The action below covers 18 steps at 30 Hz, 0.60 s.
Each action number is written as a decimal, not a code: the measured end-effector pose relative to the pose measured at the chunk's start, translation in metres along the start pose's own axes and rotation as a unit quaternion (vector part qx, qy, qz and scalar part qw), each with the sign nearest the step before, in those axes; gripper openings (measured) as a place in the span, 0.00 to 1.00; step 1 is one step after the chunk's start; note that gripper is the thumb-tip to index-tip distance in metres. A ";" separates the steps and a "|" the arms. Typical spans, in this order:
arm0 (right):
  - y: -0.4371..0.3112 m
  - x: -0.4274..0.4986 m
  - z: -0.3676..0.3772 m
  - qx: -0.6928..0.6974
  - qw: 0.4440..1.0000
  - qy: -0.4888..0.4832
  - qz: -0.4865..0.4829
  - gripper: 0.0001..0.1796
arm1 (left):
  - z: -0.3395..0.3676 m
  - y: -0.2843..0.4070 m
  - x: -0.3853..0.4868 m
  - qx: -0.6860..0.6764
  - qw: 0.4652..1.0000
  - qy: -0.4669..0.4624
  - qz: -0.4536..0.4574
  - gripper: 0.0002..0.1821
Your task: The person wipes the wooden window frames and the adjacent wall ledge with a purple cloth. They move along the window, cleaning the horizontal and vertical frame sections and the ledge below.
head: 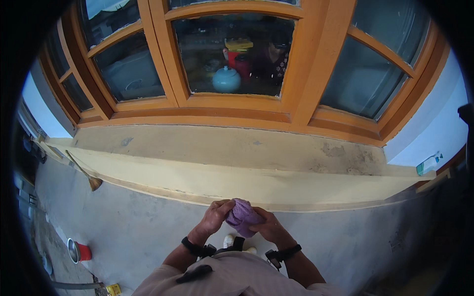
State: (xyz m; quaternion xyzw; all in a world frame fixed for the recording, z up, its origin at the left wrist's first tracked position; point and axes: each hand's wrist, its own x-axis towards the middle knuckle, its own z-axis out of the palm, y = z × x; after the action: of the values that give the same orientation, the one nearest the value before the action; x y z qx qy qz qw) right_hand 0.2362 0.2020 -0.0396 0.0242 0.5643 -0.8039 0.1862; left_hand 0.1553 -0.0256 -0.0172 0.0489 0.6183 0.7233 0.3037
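Note:
A folded purple cloth (pixel 242 219) is held in front of my body, between both hands. My left hand (pixel 216 215) grips its left side, thumb on top. From the right, my right hand (pixel 269 226) has its fingers around the cloth's edge. Just beyond the hands runs the cream front wall of a window ledge (pixel 222 181). Above the ledge stands an orange wooden window frame (pixel 237 101) with glass panes (pixel 207 48). Dark straps with small devices sit on both wrists.
A straw broom (pixel 95 182) leans on the ledge wall at the left. On the concrete floor (pixel 148 225) stands a red bucket (pixel 84 252) with a metal basin at its mouth. A yellow can (pixel 113 289) is at lower left. A clear bottle (pixel 427 165) rests on the ledge's right end. Behind the glass shows a light-blue lidded pot (pixel 226 79).

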 end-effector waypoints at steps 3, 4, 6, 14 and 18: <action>-0.004 -0.002 -0.005 -0.015 1.000 0.015 -0.013 0.37 | -0.002 0.004 -0.002 0.013 0.999 -0.037 -0.029 0.21; -0.005 0.003 -0.003 -0.007 1.000 -0.013 -0.024 0.37 | -0.003 0.006 -0.002 -0.005 0.999 -0.037 -0.020 0.21; -0.007 0.009 0.001 0.010 0.999 -0.026 -0.038 0.37 | -0.020 0.010 -0.004 0.045 0.997 -0.054 -0.020 0.18; 0.011 0.040 0.042 -0.008 0.998 -0.051 0.041 0.37 | -0.079 -0.016 -0.024 -0.029 0.998 -0.026 0.047 0.11; 0.005 0.061 0.058 0.043 0.992 -0.118 -0.014 0.36 | -0.098 -0.020 -0.039 -0.003 0.999 -0.010 0.047 0.12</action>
State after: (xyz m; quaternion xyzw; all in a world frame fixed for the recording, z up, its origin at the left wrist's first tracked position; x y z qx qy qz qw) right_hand 0.1911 0.1305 -0.0386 -0.0710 0.5034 -0.8273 0.2389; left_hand 0.1510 -0.1288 -0.0463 0.0843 0.6099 0.7382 0.2756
